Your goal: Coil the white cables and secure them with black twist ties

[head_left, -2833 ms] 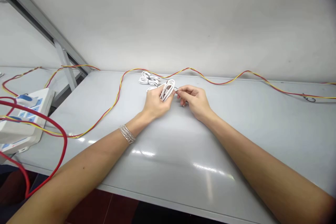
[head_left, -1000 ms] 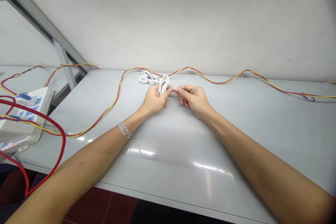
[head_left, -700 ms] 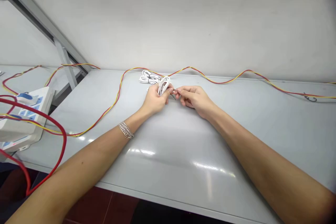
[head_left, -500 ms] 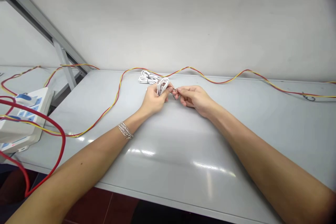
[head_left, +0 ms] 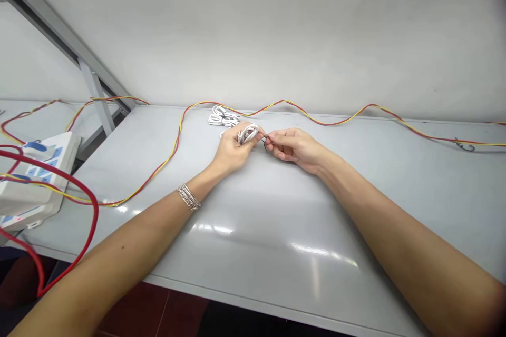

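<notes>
On the grey counter (head_left: 253,231), the left hand (head_left: 233,151) grips a white cable (head_left: 249,133) coil, apparently steadying it, while the right hand (head_left: 294,146) pinches its dark tie (head_left: 264,145).

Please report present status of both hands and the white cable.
Left hand holding coiled white cable. Right hand pinching thin dark tie. Second bundle beside left hand, no obstruction seen.
</notes>
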### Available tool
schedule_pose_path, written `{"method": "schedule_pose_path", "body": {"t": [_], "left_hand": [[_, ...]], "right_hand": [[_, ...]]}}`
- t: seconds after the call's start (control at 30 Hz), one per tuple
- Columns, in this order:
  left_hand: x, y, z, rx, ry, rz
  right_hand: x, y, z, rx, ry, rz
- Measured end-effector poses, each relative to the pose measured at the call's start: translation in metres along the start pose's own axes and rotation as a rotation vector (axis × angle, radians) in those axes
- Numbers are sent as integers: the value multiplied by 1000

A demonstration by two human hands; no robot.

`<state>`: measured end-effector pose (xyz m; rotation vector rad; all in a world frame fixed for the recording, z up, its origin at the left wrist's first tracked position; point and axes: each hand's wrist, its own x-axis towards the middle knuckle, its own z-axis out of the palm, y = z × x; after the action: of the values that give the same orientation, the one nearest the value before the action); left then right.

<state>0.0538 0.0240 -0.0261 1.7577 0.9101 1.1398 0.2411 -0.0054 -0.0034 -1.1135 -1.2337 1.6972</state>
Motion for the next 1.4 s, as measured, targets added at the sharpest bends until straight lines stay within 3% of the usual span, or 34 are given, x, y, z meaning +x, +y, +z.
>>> {"method": "schedule_pose_path", "body": {"t": [0.77, 1.03, 1.27, 1.4], "left_hand": [[-2, 3, 1, -16, -77, -9], [-2, 3, 1, -28, -63, -86], [-1, 7, 1, -87, -72, -187], [-1, 7, 1, -123, -44, -221]], "right_hand": [[0, 7, 2, -78, -12, -86], [4, 18, 12, -200, 143, -204], [6, 32, 19, -430, 390, -408], [7, 33, 20, -411, 401, -437]]}}
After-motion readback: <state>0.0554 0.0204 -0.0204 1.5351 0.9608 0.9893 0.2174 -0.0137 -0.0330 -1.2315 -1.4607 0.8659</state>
